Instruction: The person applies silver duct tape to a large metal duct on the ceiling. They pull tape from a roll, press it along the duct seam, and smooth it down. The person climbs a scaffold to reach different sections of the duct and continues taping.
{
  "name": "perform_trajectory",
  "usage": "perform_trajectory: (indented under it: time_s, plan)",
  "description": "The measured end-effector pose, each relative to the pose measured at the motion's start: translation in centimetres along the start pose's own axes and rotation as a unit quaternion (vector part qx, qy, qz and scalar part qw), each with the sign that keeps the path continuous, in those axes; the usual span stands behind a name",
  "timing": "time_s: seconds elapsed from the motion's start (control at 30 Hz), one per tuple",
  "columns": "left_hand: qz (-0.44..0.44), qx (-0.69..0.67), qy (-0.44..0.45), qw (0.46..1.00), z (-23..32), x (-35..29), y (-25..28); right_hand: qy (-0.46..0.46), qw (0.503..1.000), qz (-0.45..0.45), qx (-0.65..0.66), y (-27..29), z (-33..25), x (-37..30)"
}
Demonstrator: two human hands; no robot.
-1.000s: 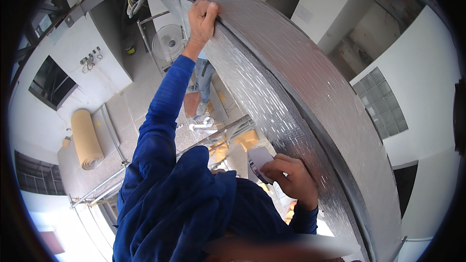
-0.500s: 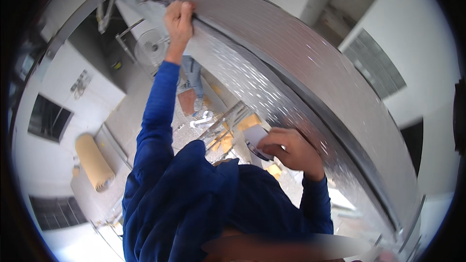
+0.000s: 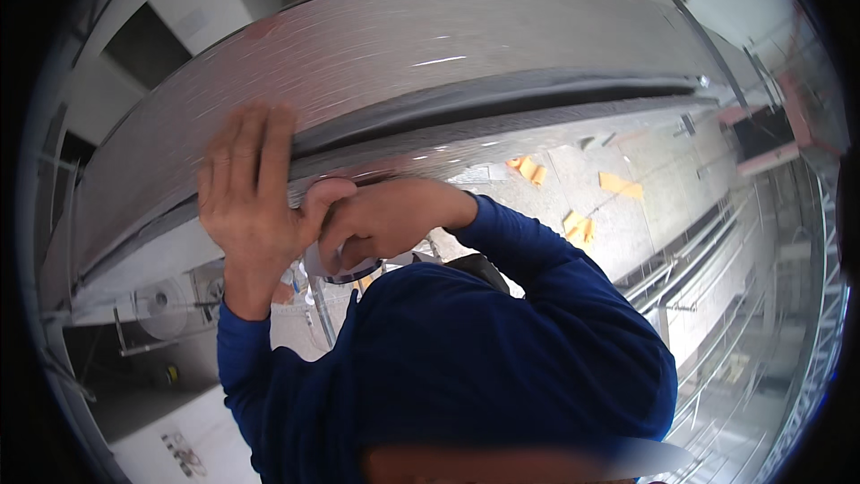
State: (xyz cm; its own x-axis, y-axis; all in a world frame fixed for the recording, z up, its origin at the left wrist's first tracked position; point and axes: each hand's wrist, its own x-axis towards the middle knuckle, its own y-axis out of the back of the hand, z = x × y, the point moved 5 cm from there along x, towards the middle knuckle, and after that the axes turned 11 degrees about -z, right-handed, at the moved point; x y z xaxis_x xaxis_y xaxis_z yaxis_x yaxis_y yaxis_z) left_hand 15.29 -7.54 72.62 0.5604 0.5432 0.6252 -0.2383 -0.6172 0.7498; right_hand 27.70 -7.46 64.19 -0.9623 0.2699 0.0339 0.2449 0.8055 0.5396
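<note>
Two hands show in the head view: the left hand (image 3: pixel 251 188) lies with fingers extended, thumb apart, over one silver-covered structure (image 3: pixel 430 31) beside its single long dark gap (image 3: pixel 502 106); the right hand (image 3: pixel 387 218), its thumb near the left's, curls around one tape roll (image 3: pixel 351 274), partly hidden beneath it. Three yellow pieces (image 3: pixel 620 185) lie on the floor (image 3: pixel 649 148) rightward.

Left hand (image 3: pixel 253 206) flat, fingers (image 3: pixel 244 154) extended; right hand (image 3: pixel 390 218) curled close beside.
</note>
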Motion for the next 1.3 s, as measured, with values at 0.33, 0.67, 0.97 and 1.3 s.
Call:
perform_trajectory:
  time_s: [0.33, 0.67, 0.97, 1.3]
  plan:
    - [-0.201, -0.099, -0.182, 0.958, 6.4, 7.3, -1.5, -0.107, 0.986, 0.120, 0.034, 2.0, 0.2, -14.3]
    - [-0.240, -0.137, -0.256, 0.926, 11.6, 12.6, -3.5, -0.206, 0.955, 0.213, 0.030, 3.3, 1.6, -26.2]
    - [-0.211, -0.140, -0.322, 0.912, 20.7, 19.2, -7.1, -0.201, 0.921, 0.323, 0.084, 4.3, 3.0, -34.8]
    - [-0.186, -0.194, -0.386, 0.883, 30.3, 26.7, -10.9, -0.201, 0.916, 0.336, 0.089, 4.9, 4.0, -38.1]
